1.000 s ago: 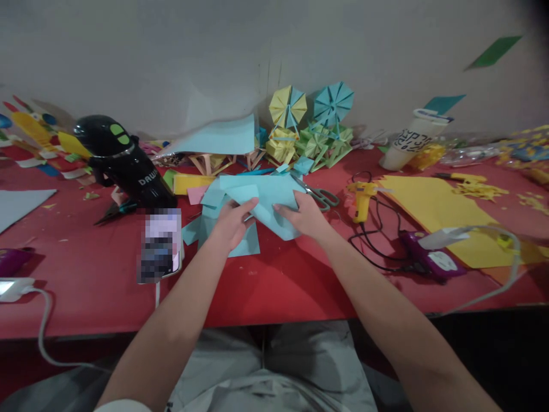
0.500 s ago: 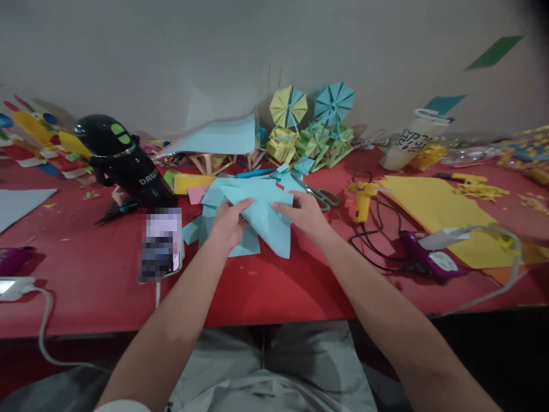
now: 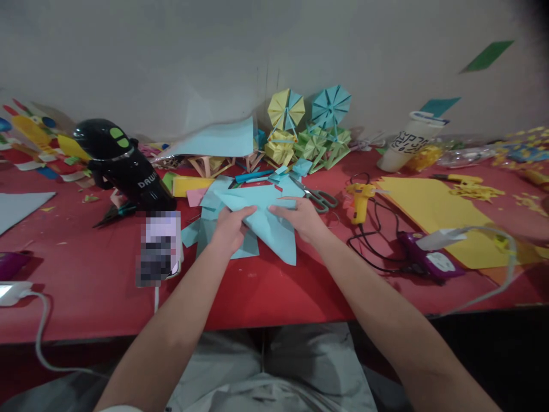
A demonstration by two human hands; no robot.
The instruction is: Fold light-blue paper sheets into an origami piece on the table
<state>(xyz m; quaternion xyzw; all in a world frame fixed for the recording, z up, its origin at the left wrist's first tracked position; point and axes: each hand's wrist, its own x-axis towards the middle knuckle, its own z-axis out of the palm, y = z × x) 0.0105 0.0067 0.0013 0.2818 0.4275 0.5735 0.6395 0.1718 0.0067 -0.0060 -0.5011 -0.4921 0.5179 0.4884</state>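
Note:
A light-blue sheet of paper with creases is held between both my hands above the red table. My left hand grips its left side, thumb on top and fingers beneath. On the other side my right hand pinches the upper right part, its thumb lying on the paper. One pointed corner hangs down toward me. Under it lie more light-blue paper pieces. Grey-handled scissors rest just beyond my right hand, their blades partly covered by paper.
A phone and a black bottle are at left. To the right are a yellow glue gun with its cable, a purple device, yellow paper sheets and a white cup. Folded paper models stand by the wall.
Both hands have shifted slightly, keeping hold of the light-blue paper. Its lower corner has swung a little right and toward me. The view has moved slightly.

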